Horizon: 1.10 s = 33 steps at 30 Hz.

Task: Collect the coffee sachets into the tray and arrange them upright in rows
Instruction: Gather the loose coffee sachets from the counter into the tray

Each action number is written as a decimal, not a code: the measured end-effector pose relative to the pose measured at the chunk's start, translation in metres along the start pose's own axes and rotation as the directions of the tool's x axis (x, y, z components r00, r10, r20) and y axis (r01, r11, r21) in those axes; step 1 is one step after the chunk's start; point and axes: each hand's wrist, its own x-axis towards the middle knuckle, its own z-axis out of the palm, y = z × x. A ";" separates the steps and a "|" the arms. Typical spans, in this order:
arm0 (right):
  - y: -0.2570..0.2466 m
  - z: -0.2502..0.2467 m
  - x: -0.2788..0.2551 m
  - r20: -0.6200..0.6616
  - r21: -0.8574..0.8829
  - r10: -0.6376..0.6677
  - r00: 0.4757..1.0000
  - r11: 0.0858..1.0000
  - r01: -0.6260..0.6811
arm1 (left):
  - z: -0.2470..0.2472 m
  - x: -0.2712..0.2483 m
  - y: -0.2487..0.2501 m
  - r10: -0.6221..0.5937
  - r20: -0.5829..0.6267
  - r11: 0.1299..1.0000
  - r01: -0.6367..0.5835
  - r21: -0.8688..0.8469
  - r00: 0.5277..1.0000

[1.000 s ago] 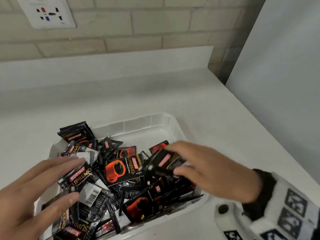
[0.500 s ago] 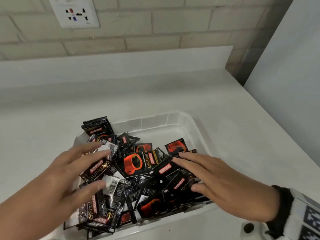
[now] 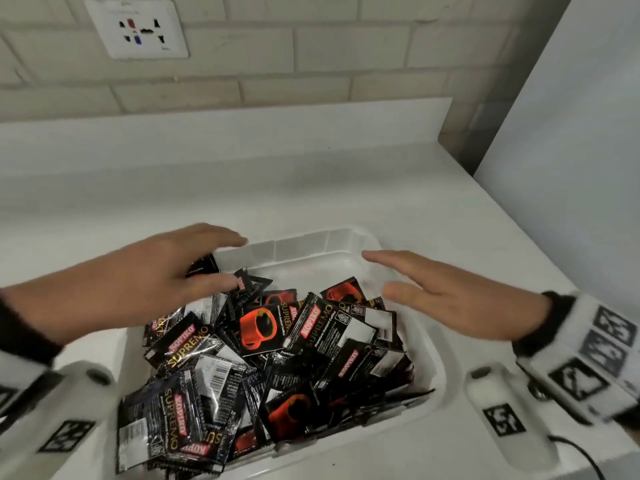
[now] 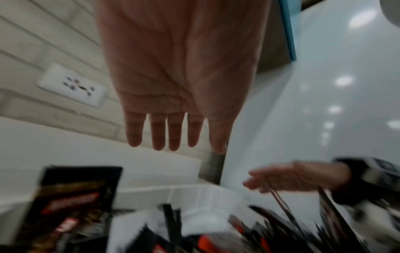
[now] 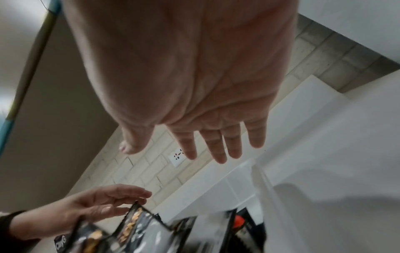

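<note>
Left hand [image 3: 149, 282]: flat, fingers straight, empty, nearer the pile.
Right hand [image 3: 460, 299]: flat, empty.
Sachets [image 3: 277, 351]: flat jumble below, between both.
Tray [image 3: 311, 244]: bare beyond fingertips.

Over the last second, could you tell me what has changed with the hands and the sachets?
The right hand let go of the black sachet it pinched and now hovers flat by the clear plastic tray's far right corner. The left hand moved off the pile's left side toward the far left corner, fingers straight, holding nothing. The black and red coffee sachets remain a jumbled heap in the tray.
</note>
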 end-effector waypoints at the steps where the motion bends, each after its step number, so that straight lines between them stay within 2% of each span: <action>1: -0.001 -0.005 0.007 0.022 -0.015 0.038 0.999 0.999 -0.037 | 0.006 0.010 0.006 0.001 0.075 1.000 -0.002 0.019 0.997; 3: -0.004 -0.010 0.023 0.100 -0.080 0.083 0.992 0.994 -0.075 | 0.016 0.028 0.017 -0.022 0.228 0.999 0.011 0.051 0.974; 6: -0.013 -0.005 0.052 0.237 -0.135 0.067 0.969 0.990 -0.035 | 0.024 0.047 0.044 -0.053 0.434 0.999 0.053 0.011 0.899; 9: -0.017 0.006 0.072 0.346 -0.168 0.033 0.938 0.985 0.028 | 0.029 0.056 0.062 -0.022 0.534 0.996 0.066 -0.063 0.845; 13: -0.014 0.016 0.077 0.461 -0.193 0.127 0.879 0.980 -0.041 | 0.043 0.049 0.057 -0.016 0.611 1.000 0.004 0.021 0.791; 17: -0.016 0.021 0.064 0.462 -0.288 0.186 0.867 0.956 -0.051 | 0.050 0.041 0.042 -0.007 0.579 0.989 -0.079 0.123 0.815; 23: -0.014 0.023 0.049 0.465 -0.184 0.131 0.876 0.982 -0.049 | 0.045 0.035 0.041 -0.009 0.552 0.993 -0.058 0.104 0.833; 26: -0.015 0.006 0.046 0.299 -0.129 0.119 0.947 0.988 -0.083 | 0.038 0.035 0.045 -0.009 0.522 0.992 -0.058 0.112 0.853; 28: -0.015 -0.006 0.043 0.201 -0.081 0.102 0.974 0.993 -0.087 | 0.032 0.035 0.044 -0.017 0.479 0.996 -0.028 0.088 0.878; 31: -0.007 -0.012 0.036 0.151 -0.066 0.106 0.983 0.993 -0.097 | 0.023 0.033 0.044 -0.026 0.371 0.999 0.015 0.033 0.928; 33: -0.002 -0.012 0.031 0.166 -0.096 0.123 0.978 0.990 -0.108 | 0.023 0.031 0.047 -0.054 0.352 0.998 0.045 0.031 0.934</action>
